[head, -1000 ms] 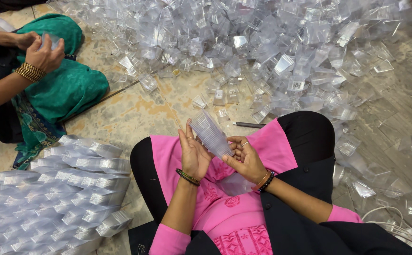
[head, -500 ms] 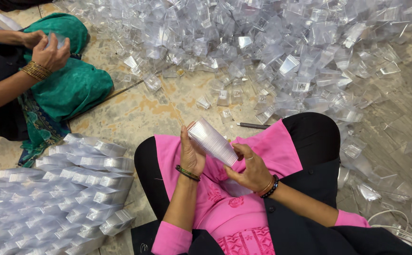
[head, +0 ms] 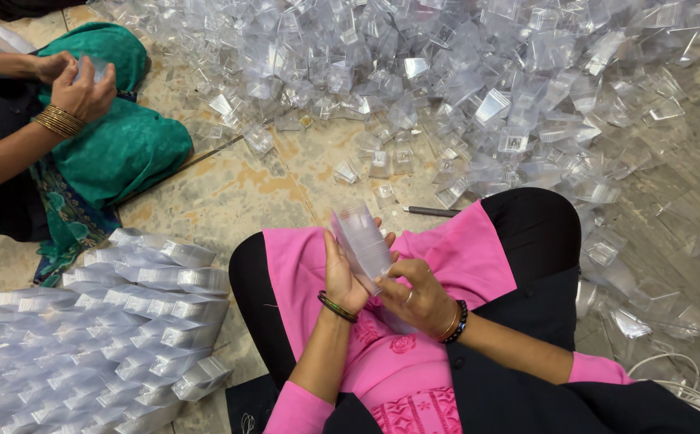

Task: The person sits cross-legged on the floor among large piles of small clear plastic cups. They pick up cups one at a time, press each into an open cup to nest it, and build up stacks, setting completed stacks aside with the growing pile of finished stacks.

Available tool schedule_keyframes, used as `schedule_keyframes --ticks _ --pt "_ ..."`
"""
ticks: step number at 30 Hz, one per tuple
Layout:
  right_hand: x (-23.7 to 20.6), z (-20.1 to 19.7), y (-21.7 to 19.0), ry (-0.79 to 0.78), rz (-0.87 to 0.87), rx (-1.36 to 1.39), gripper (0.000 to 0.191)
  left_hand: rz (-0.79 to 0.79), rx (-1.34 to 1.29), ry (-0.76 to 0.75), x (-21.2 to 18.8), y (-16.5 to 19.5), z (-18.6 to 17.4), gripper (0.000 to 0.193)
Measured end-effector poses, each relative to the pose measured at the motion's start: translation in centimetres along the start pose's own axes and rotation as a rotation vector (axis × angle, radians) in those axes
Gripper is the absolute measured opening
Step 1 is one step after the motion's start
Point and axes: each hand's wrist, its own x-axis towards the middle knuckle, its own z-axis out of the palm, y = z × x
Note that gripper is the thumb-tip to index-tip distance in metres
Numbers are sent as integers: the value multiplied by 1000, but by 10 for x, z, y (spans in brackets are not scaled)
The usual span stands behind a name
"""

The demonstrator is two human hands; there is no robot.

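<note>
The floor (head: pixel 229 201) around me is mostly covered: a wide heap of loose clear plastic boxes (head: pixel 462 72) spreads across the far side and down my right, its near edge reaching my knee, and rows of stacked boxes (head: pixel 101 321) lie close along my left leg. Bare floor is left only in the strip between my knees and another person in green cloth (head: pixel 117 145), whose hands (head: pixel 77 80) work at a small clear piece. Over my pink lap (head: pixel 446 249) I hold a stack of clear boxes (head: pixel 359 241), tilted up and away from me. My left hand (head: pixel 340 277) cups it from the side; my right hand (head: pixel 414 293) closes around its lower end. A dark pen (head: pixel 432 211) lies just beyond my knee.
</note>
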Motion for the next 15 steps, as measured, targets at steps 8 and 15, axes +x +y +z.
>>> schedule_keyframes --ticks 8,15 --pt "4 2 2 -175 58 167 47 451 613 -286 -21 77 -36 69" --pt "-7 8 91 -373 318 -13 33 -142 2226 973 -121 229 -90 64"
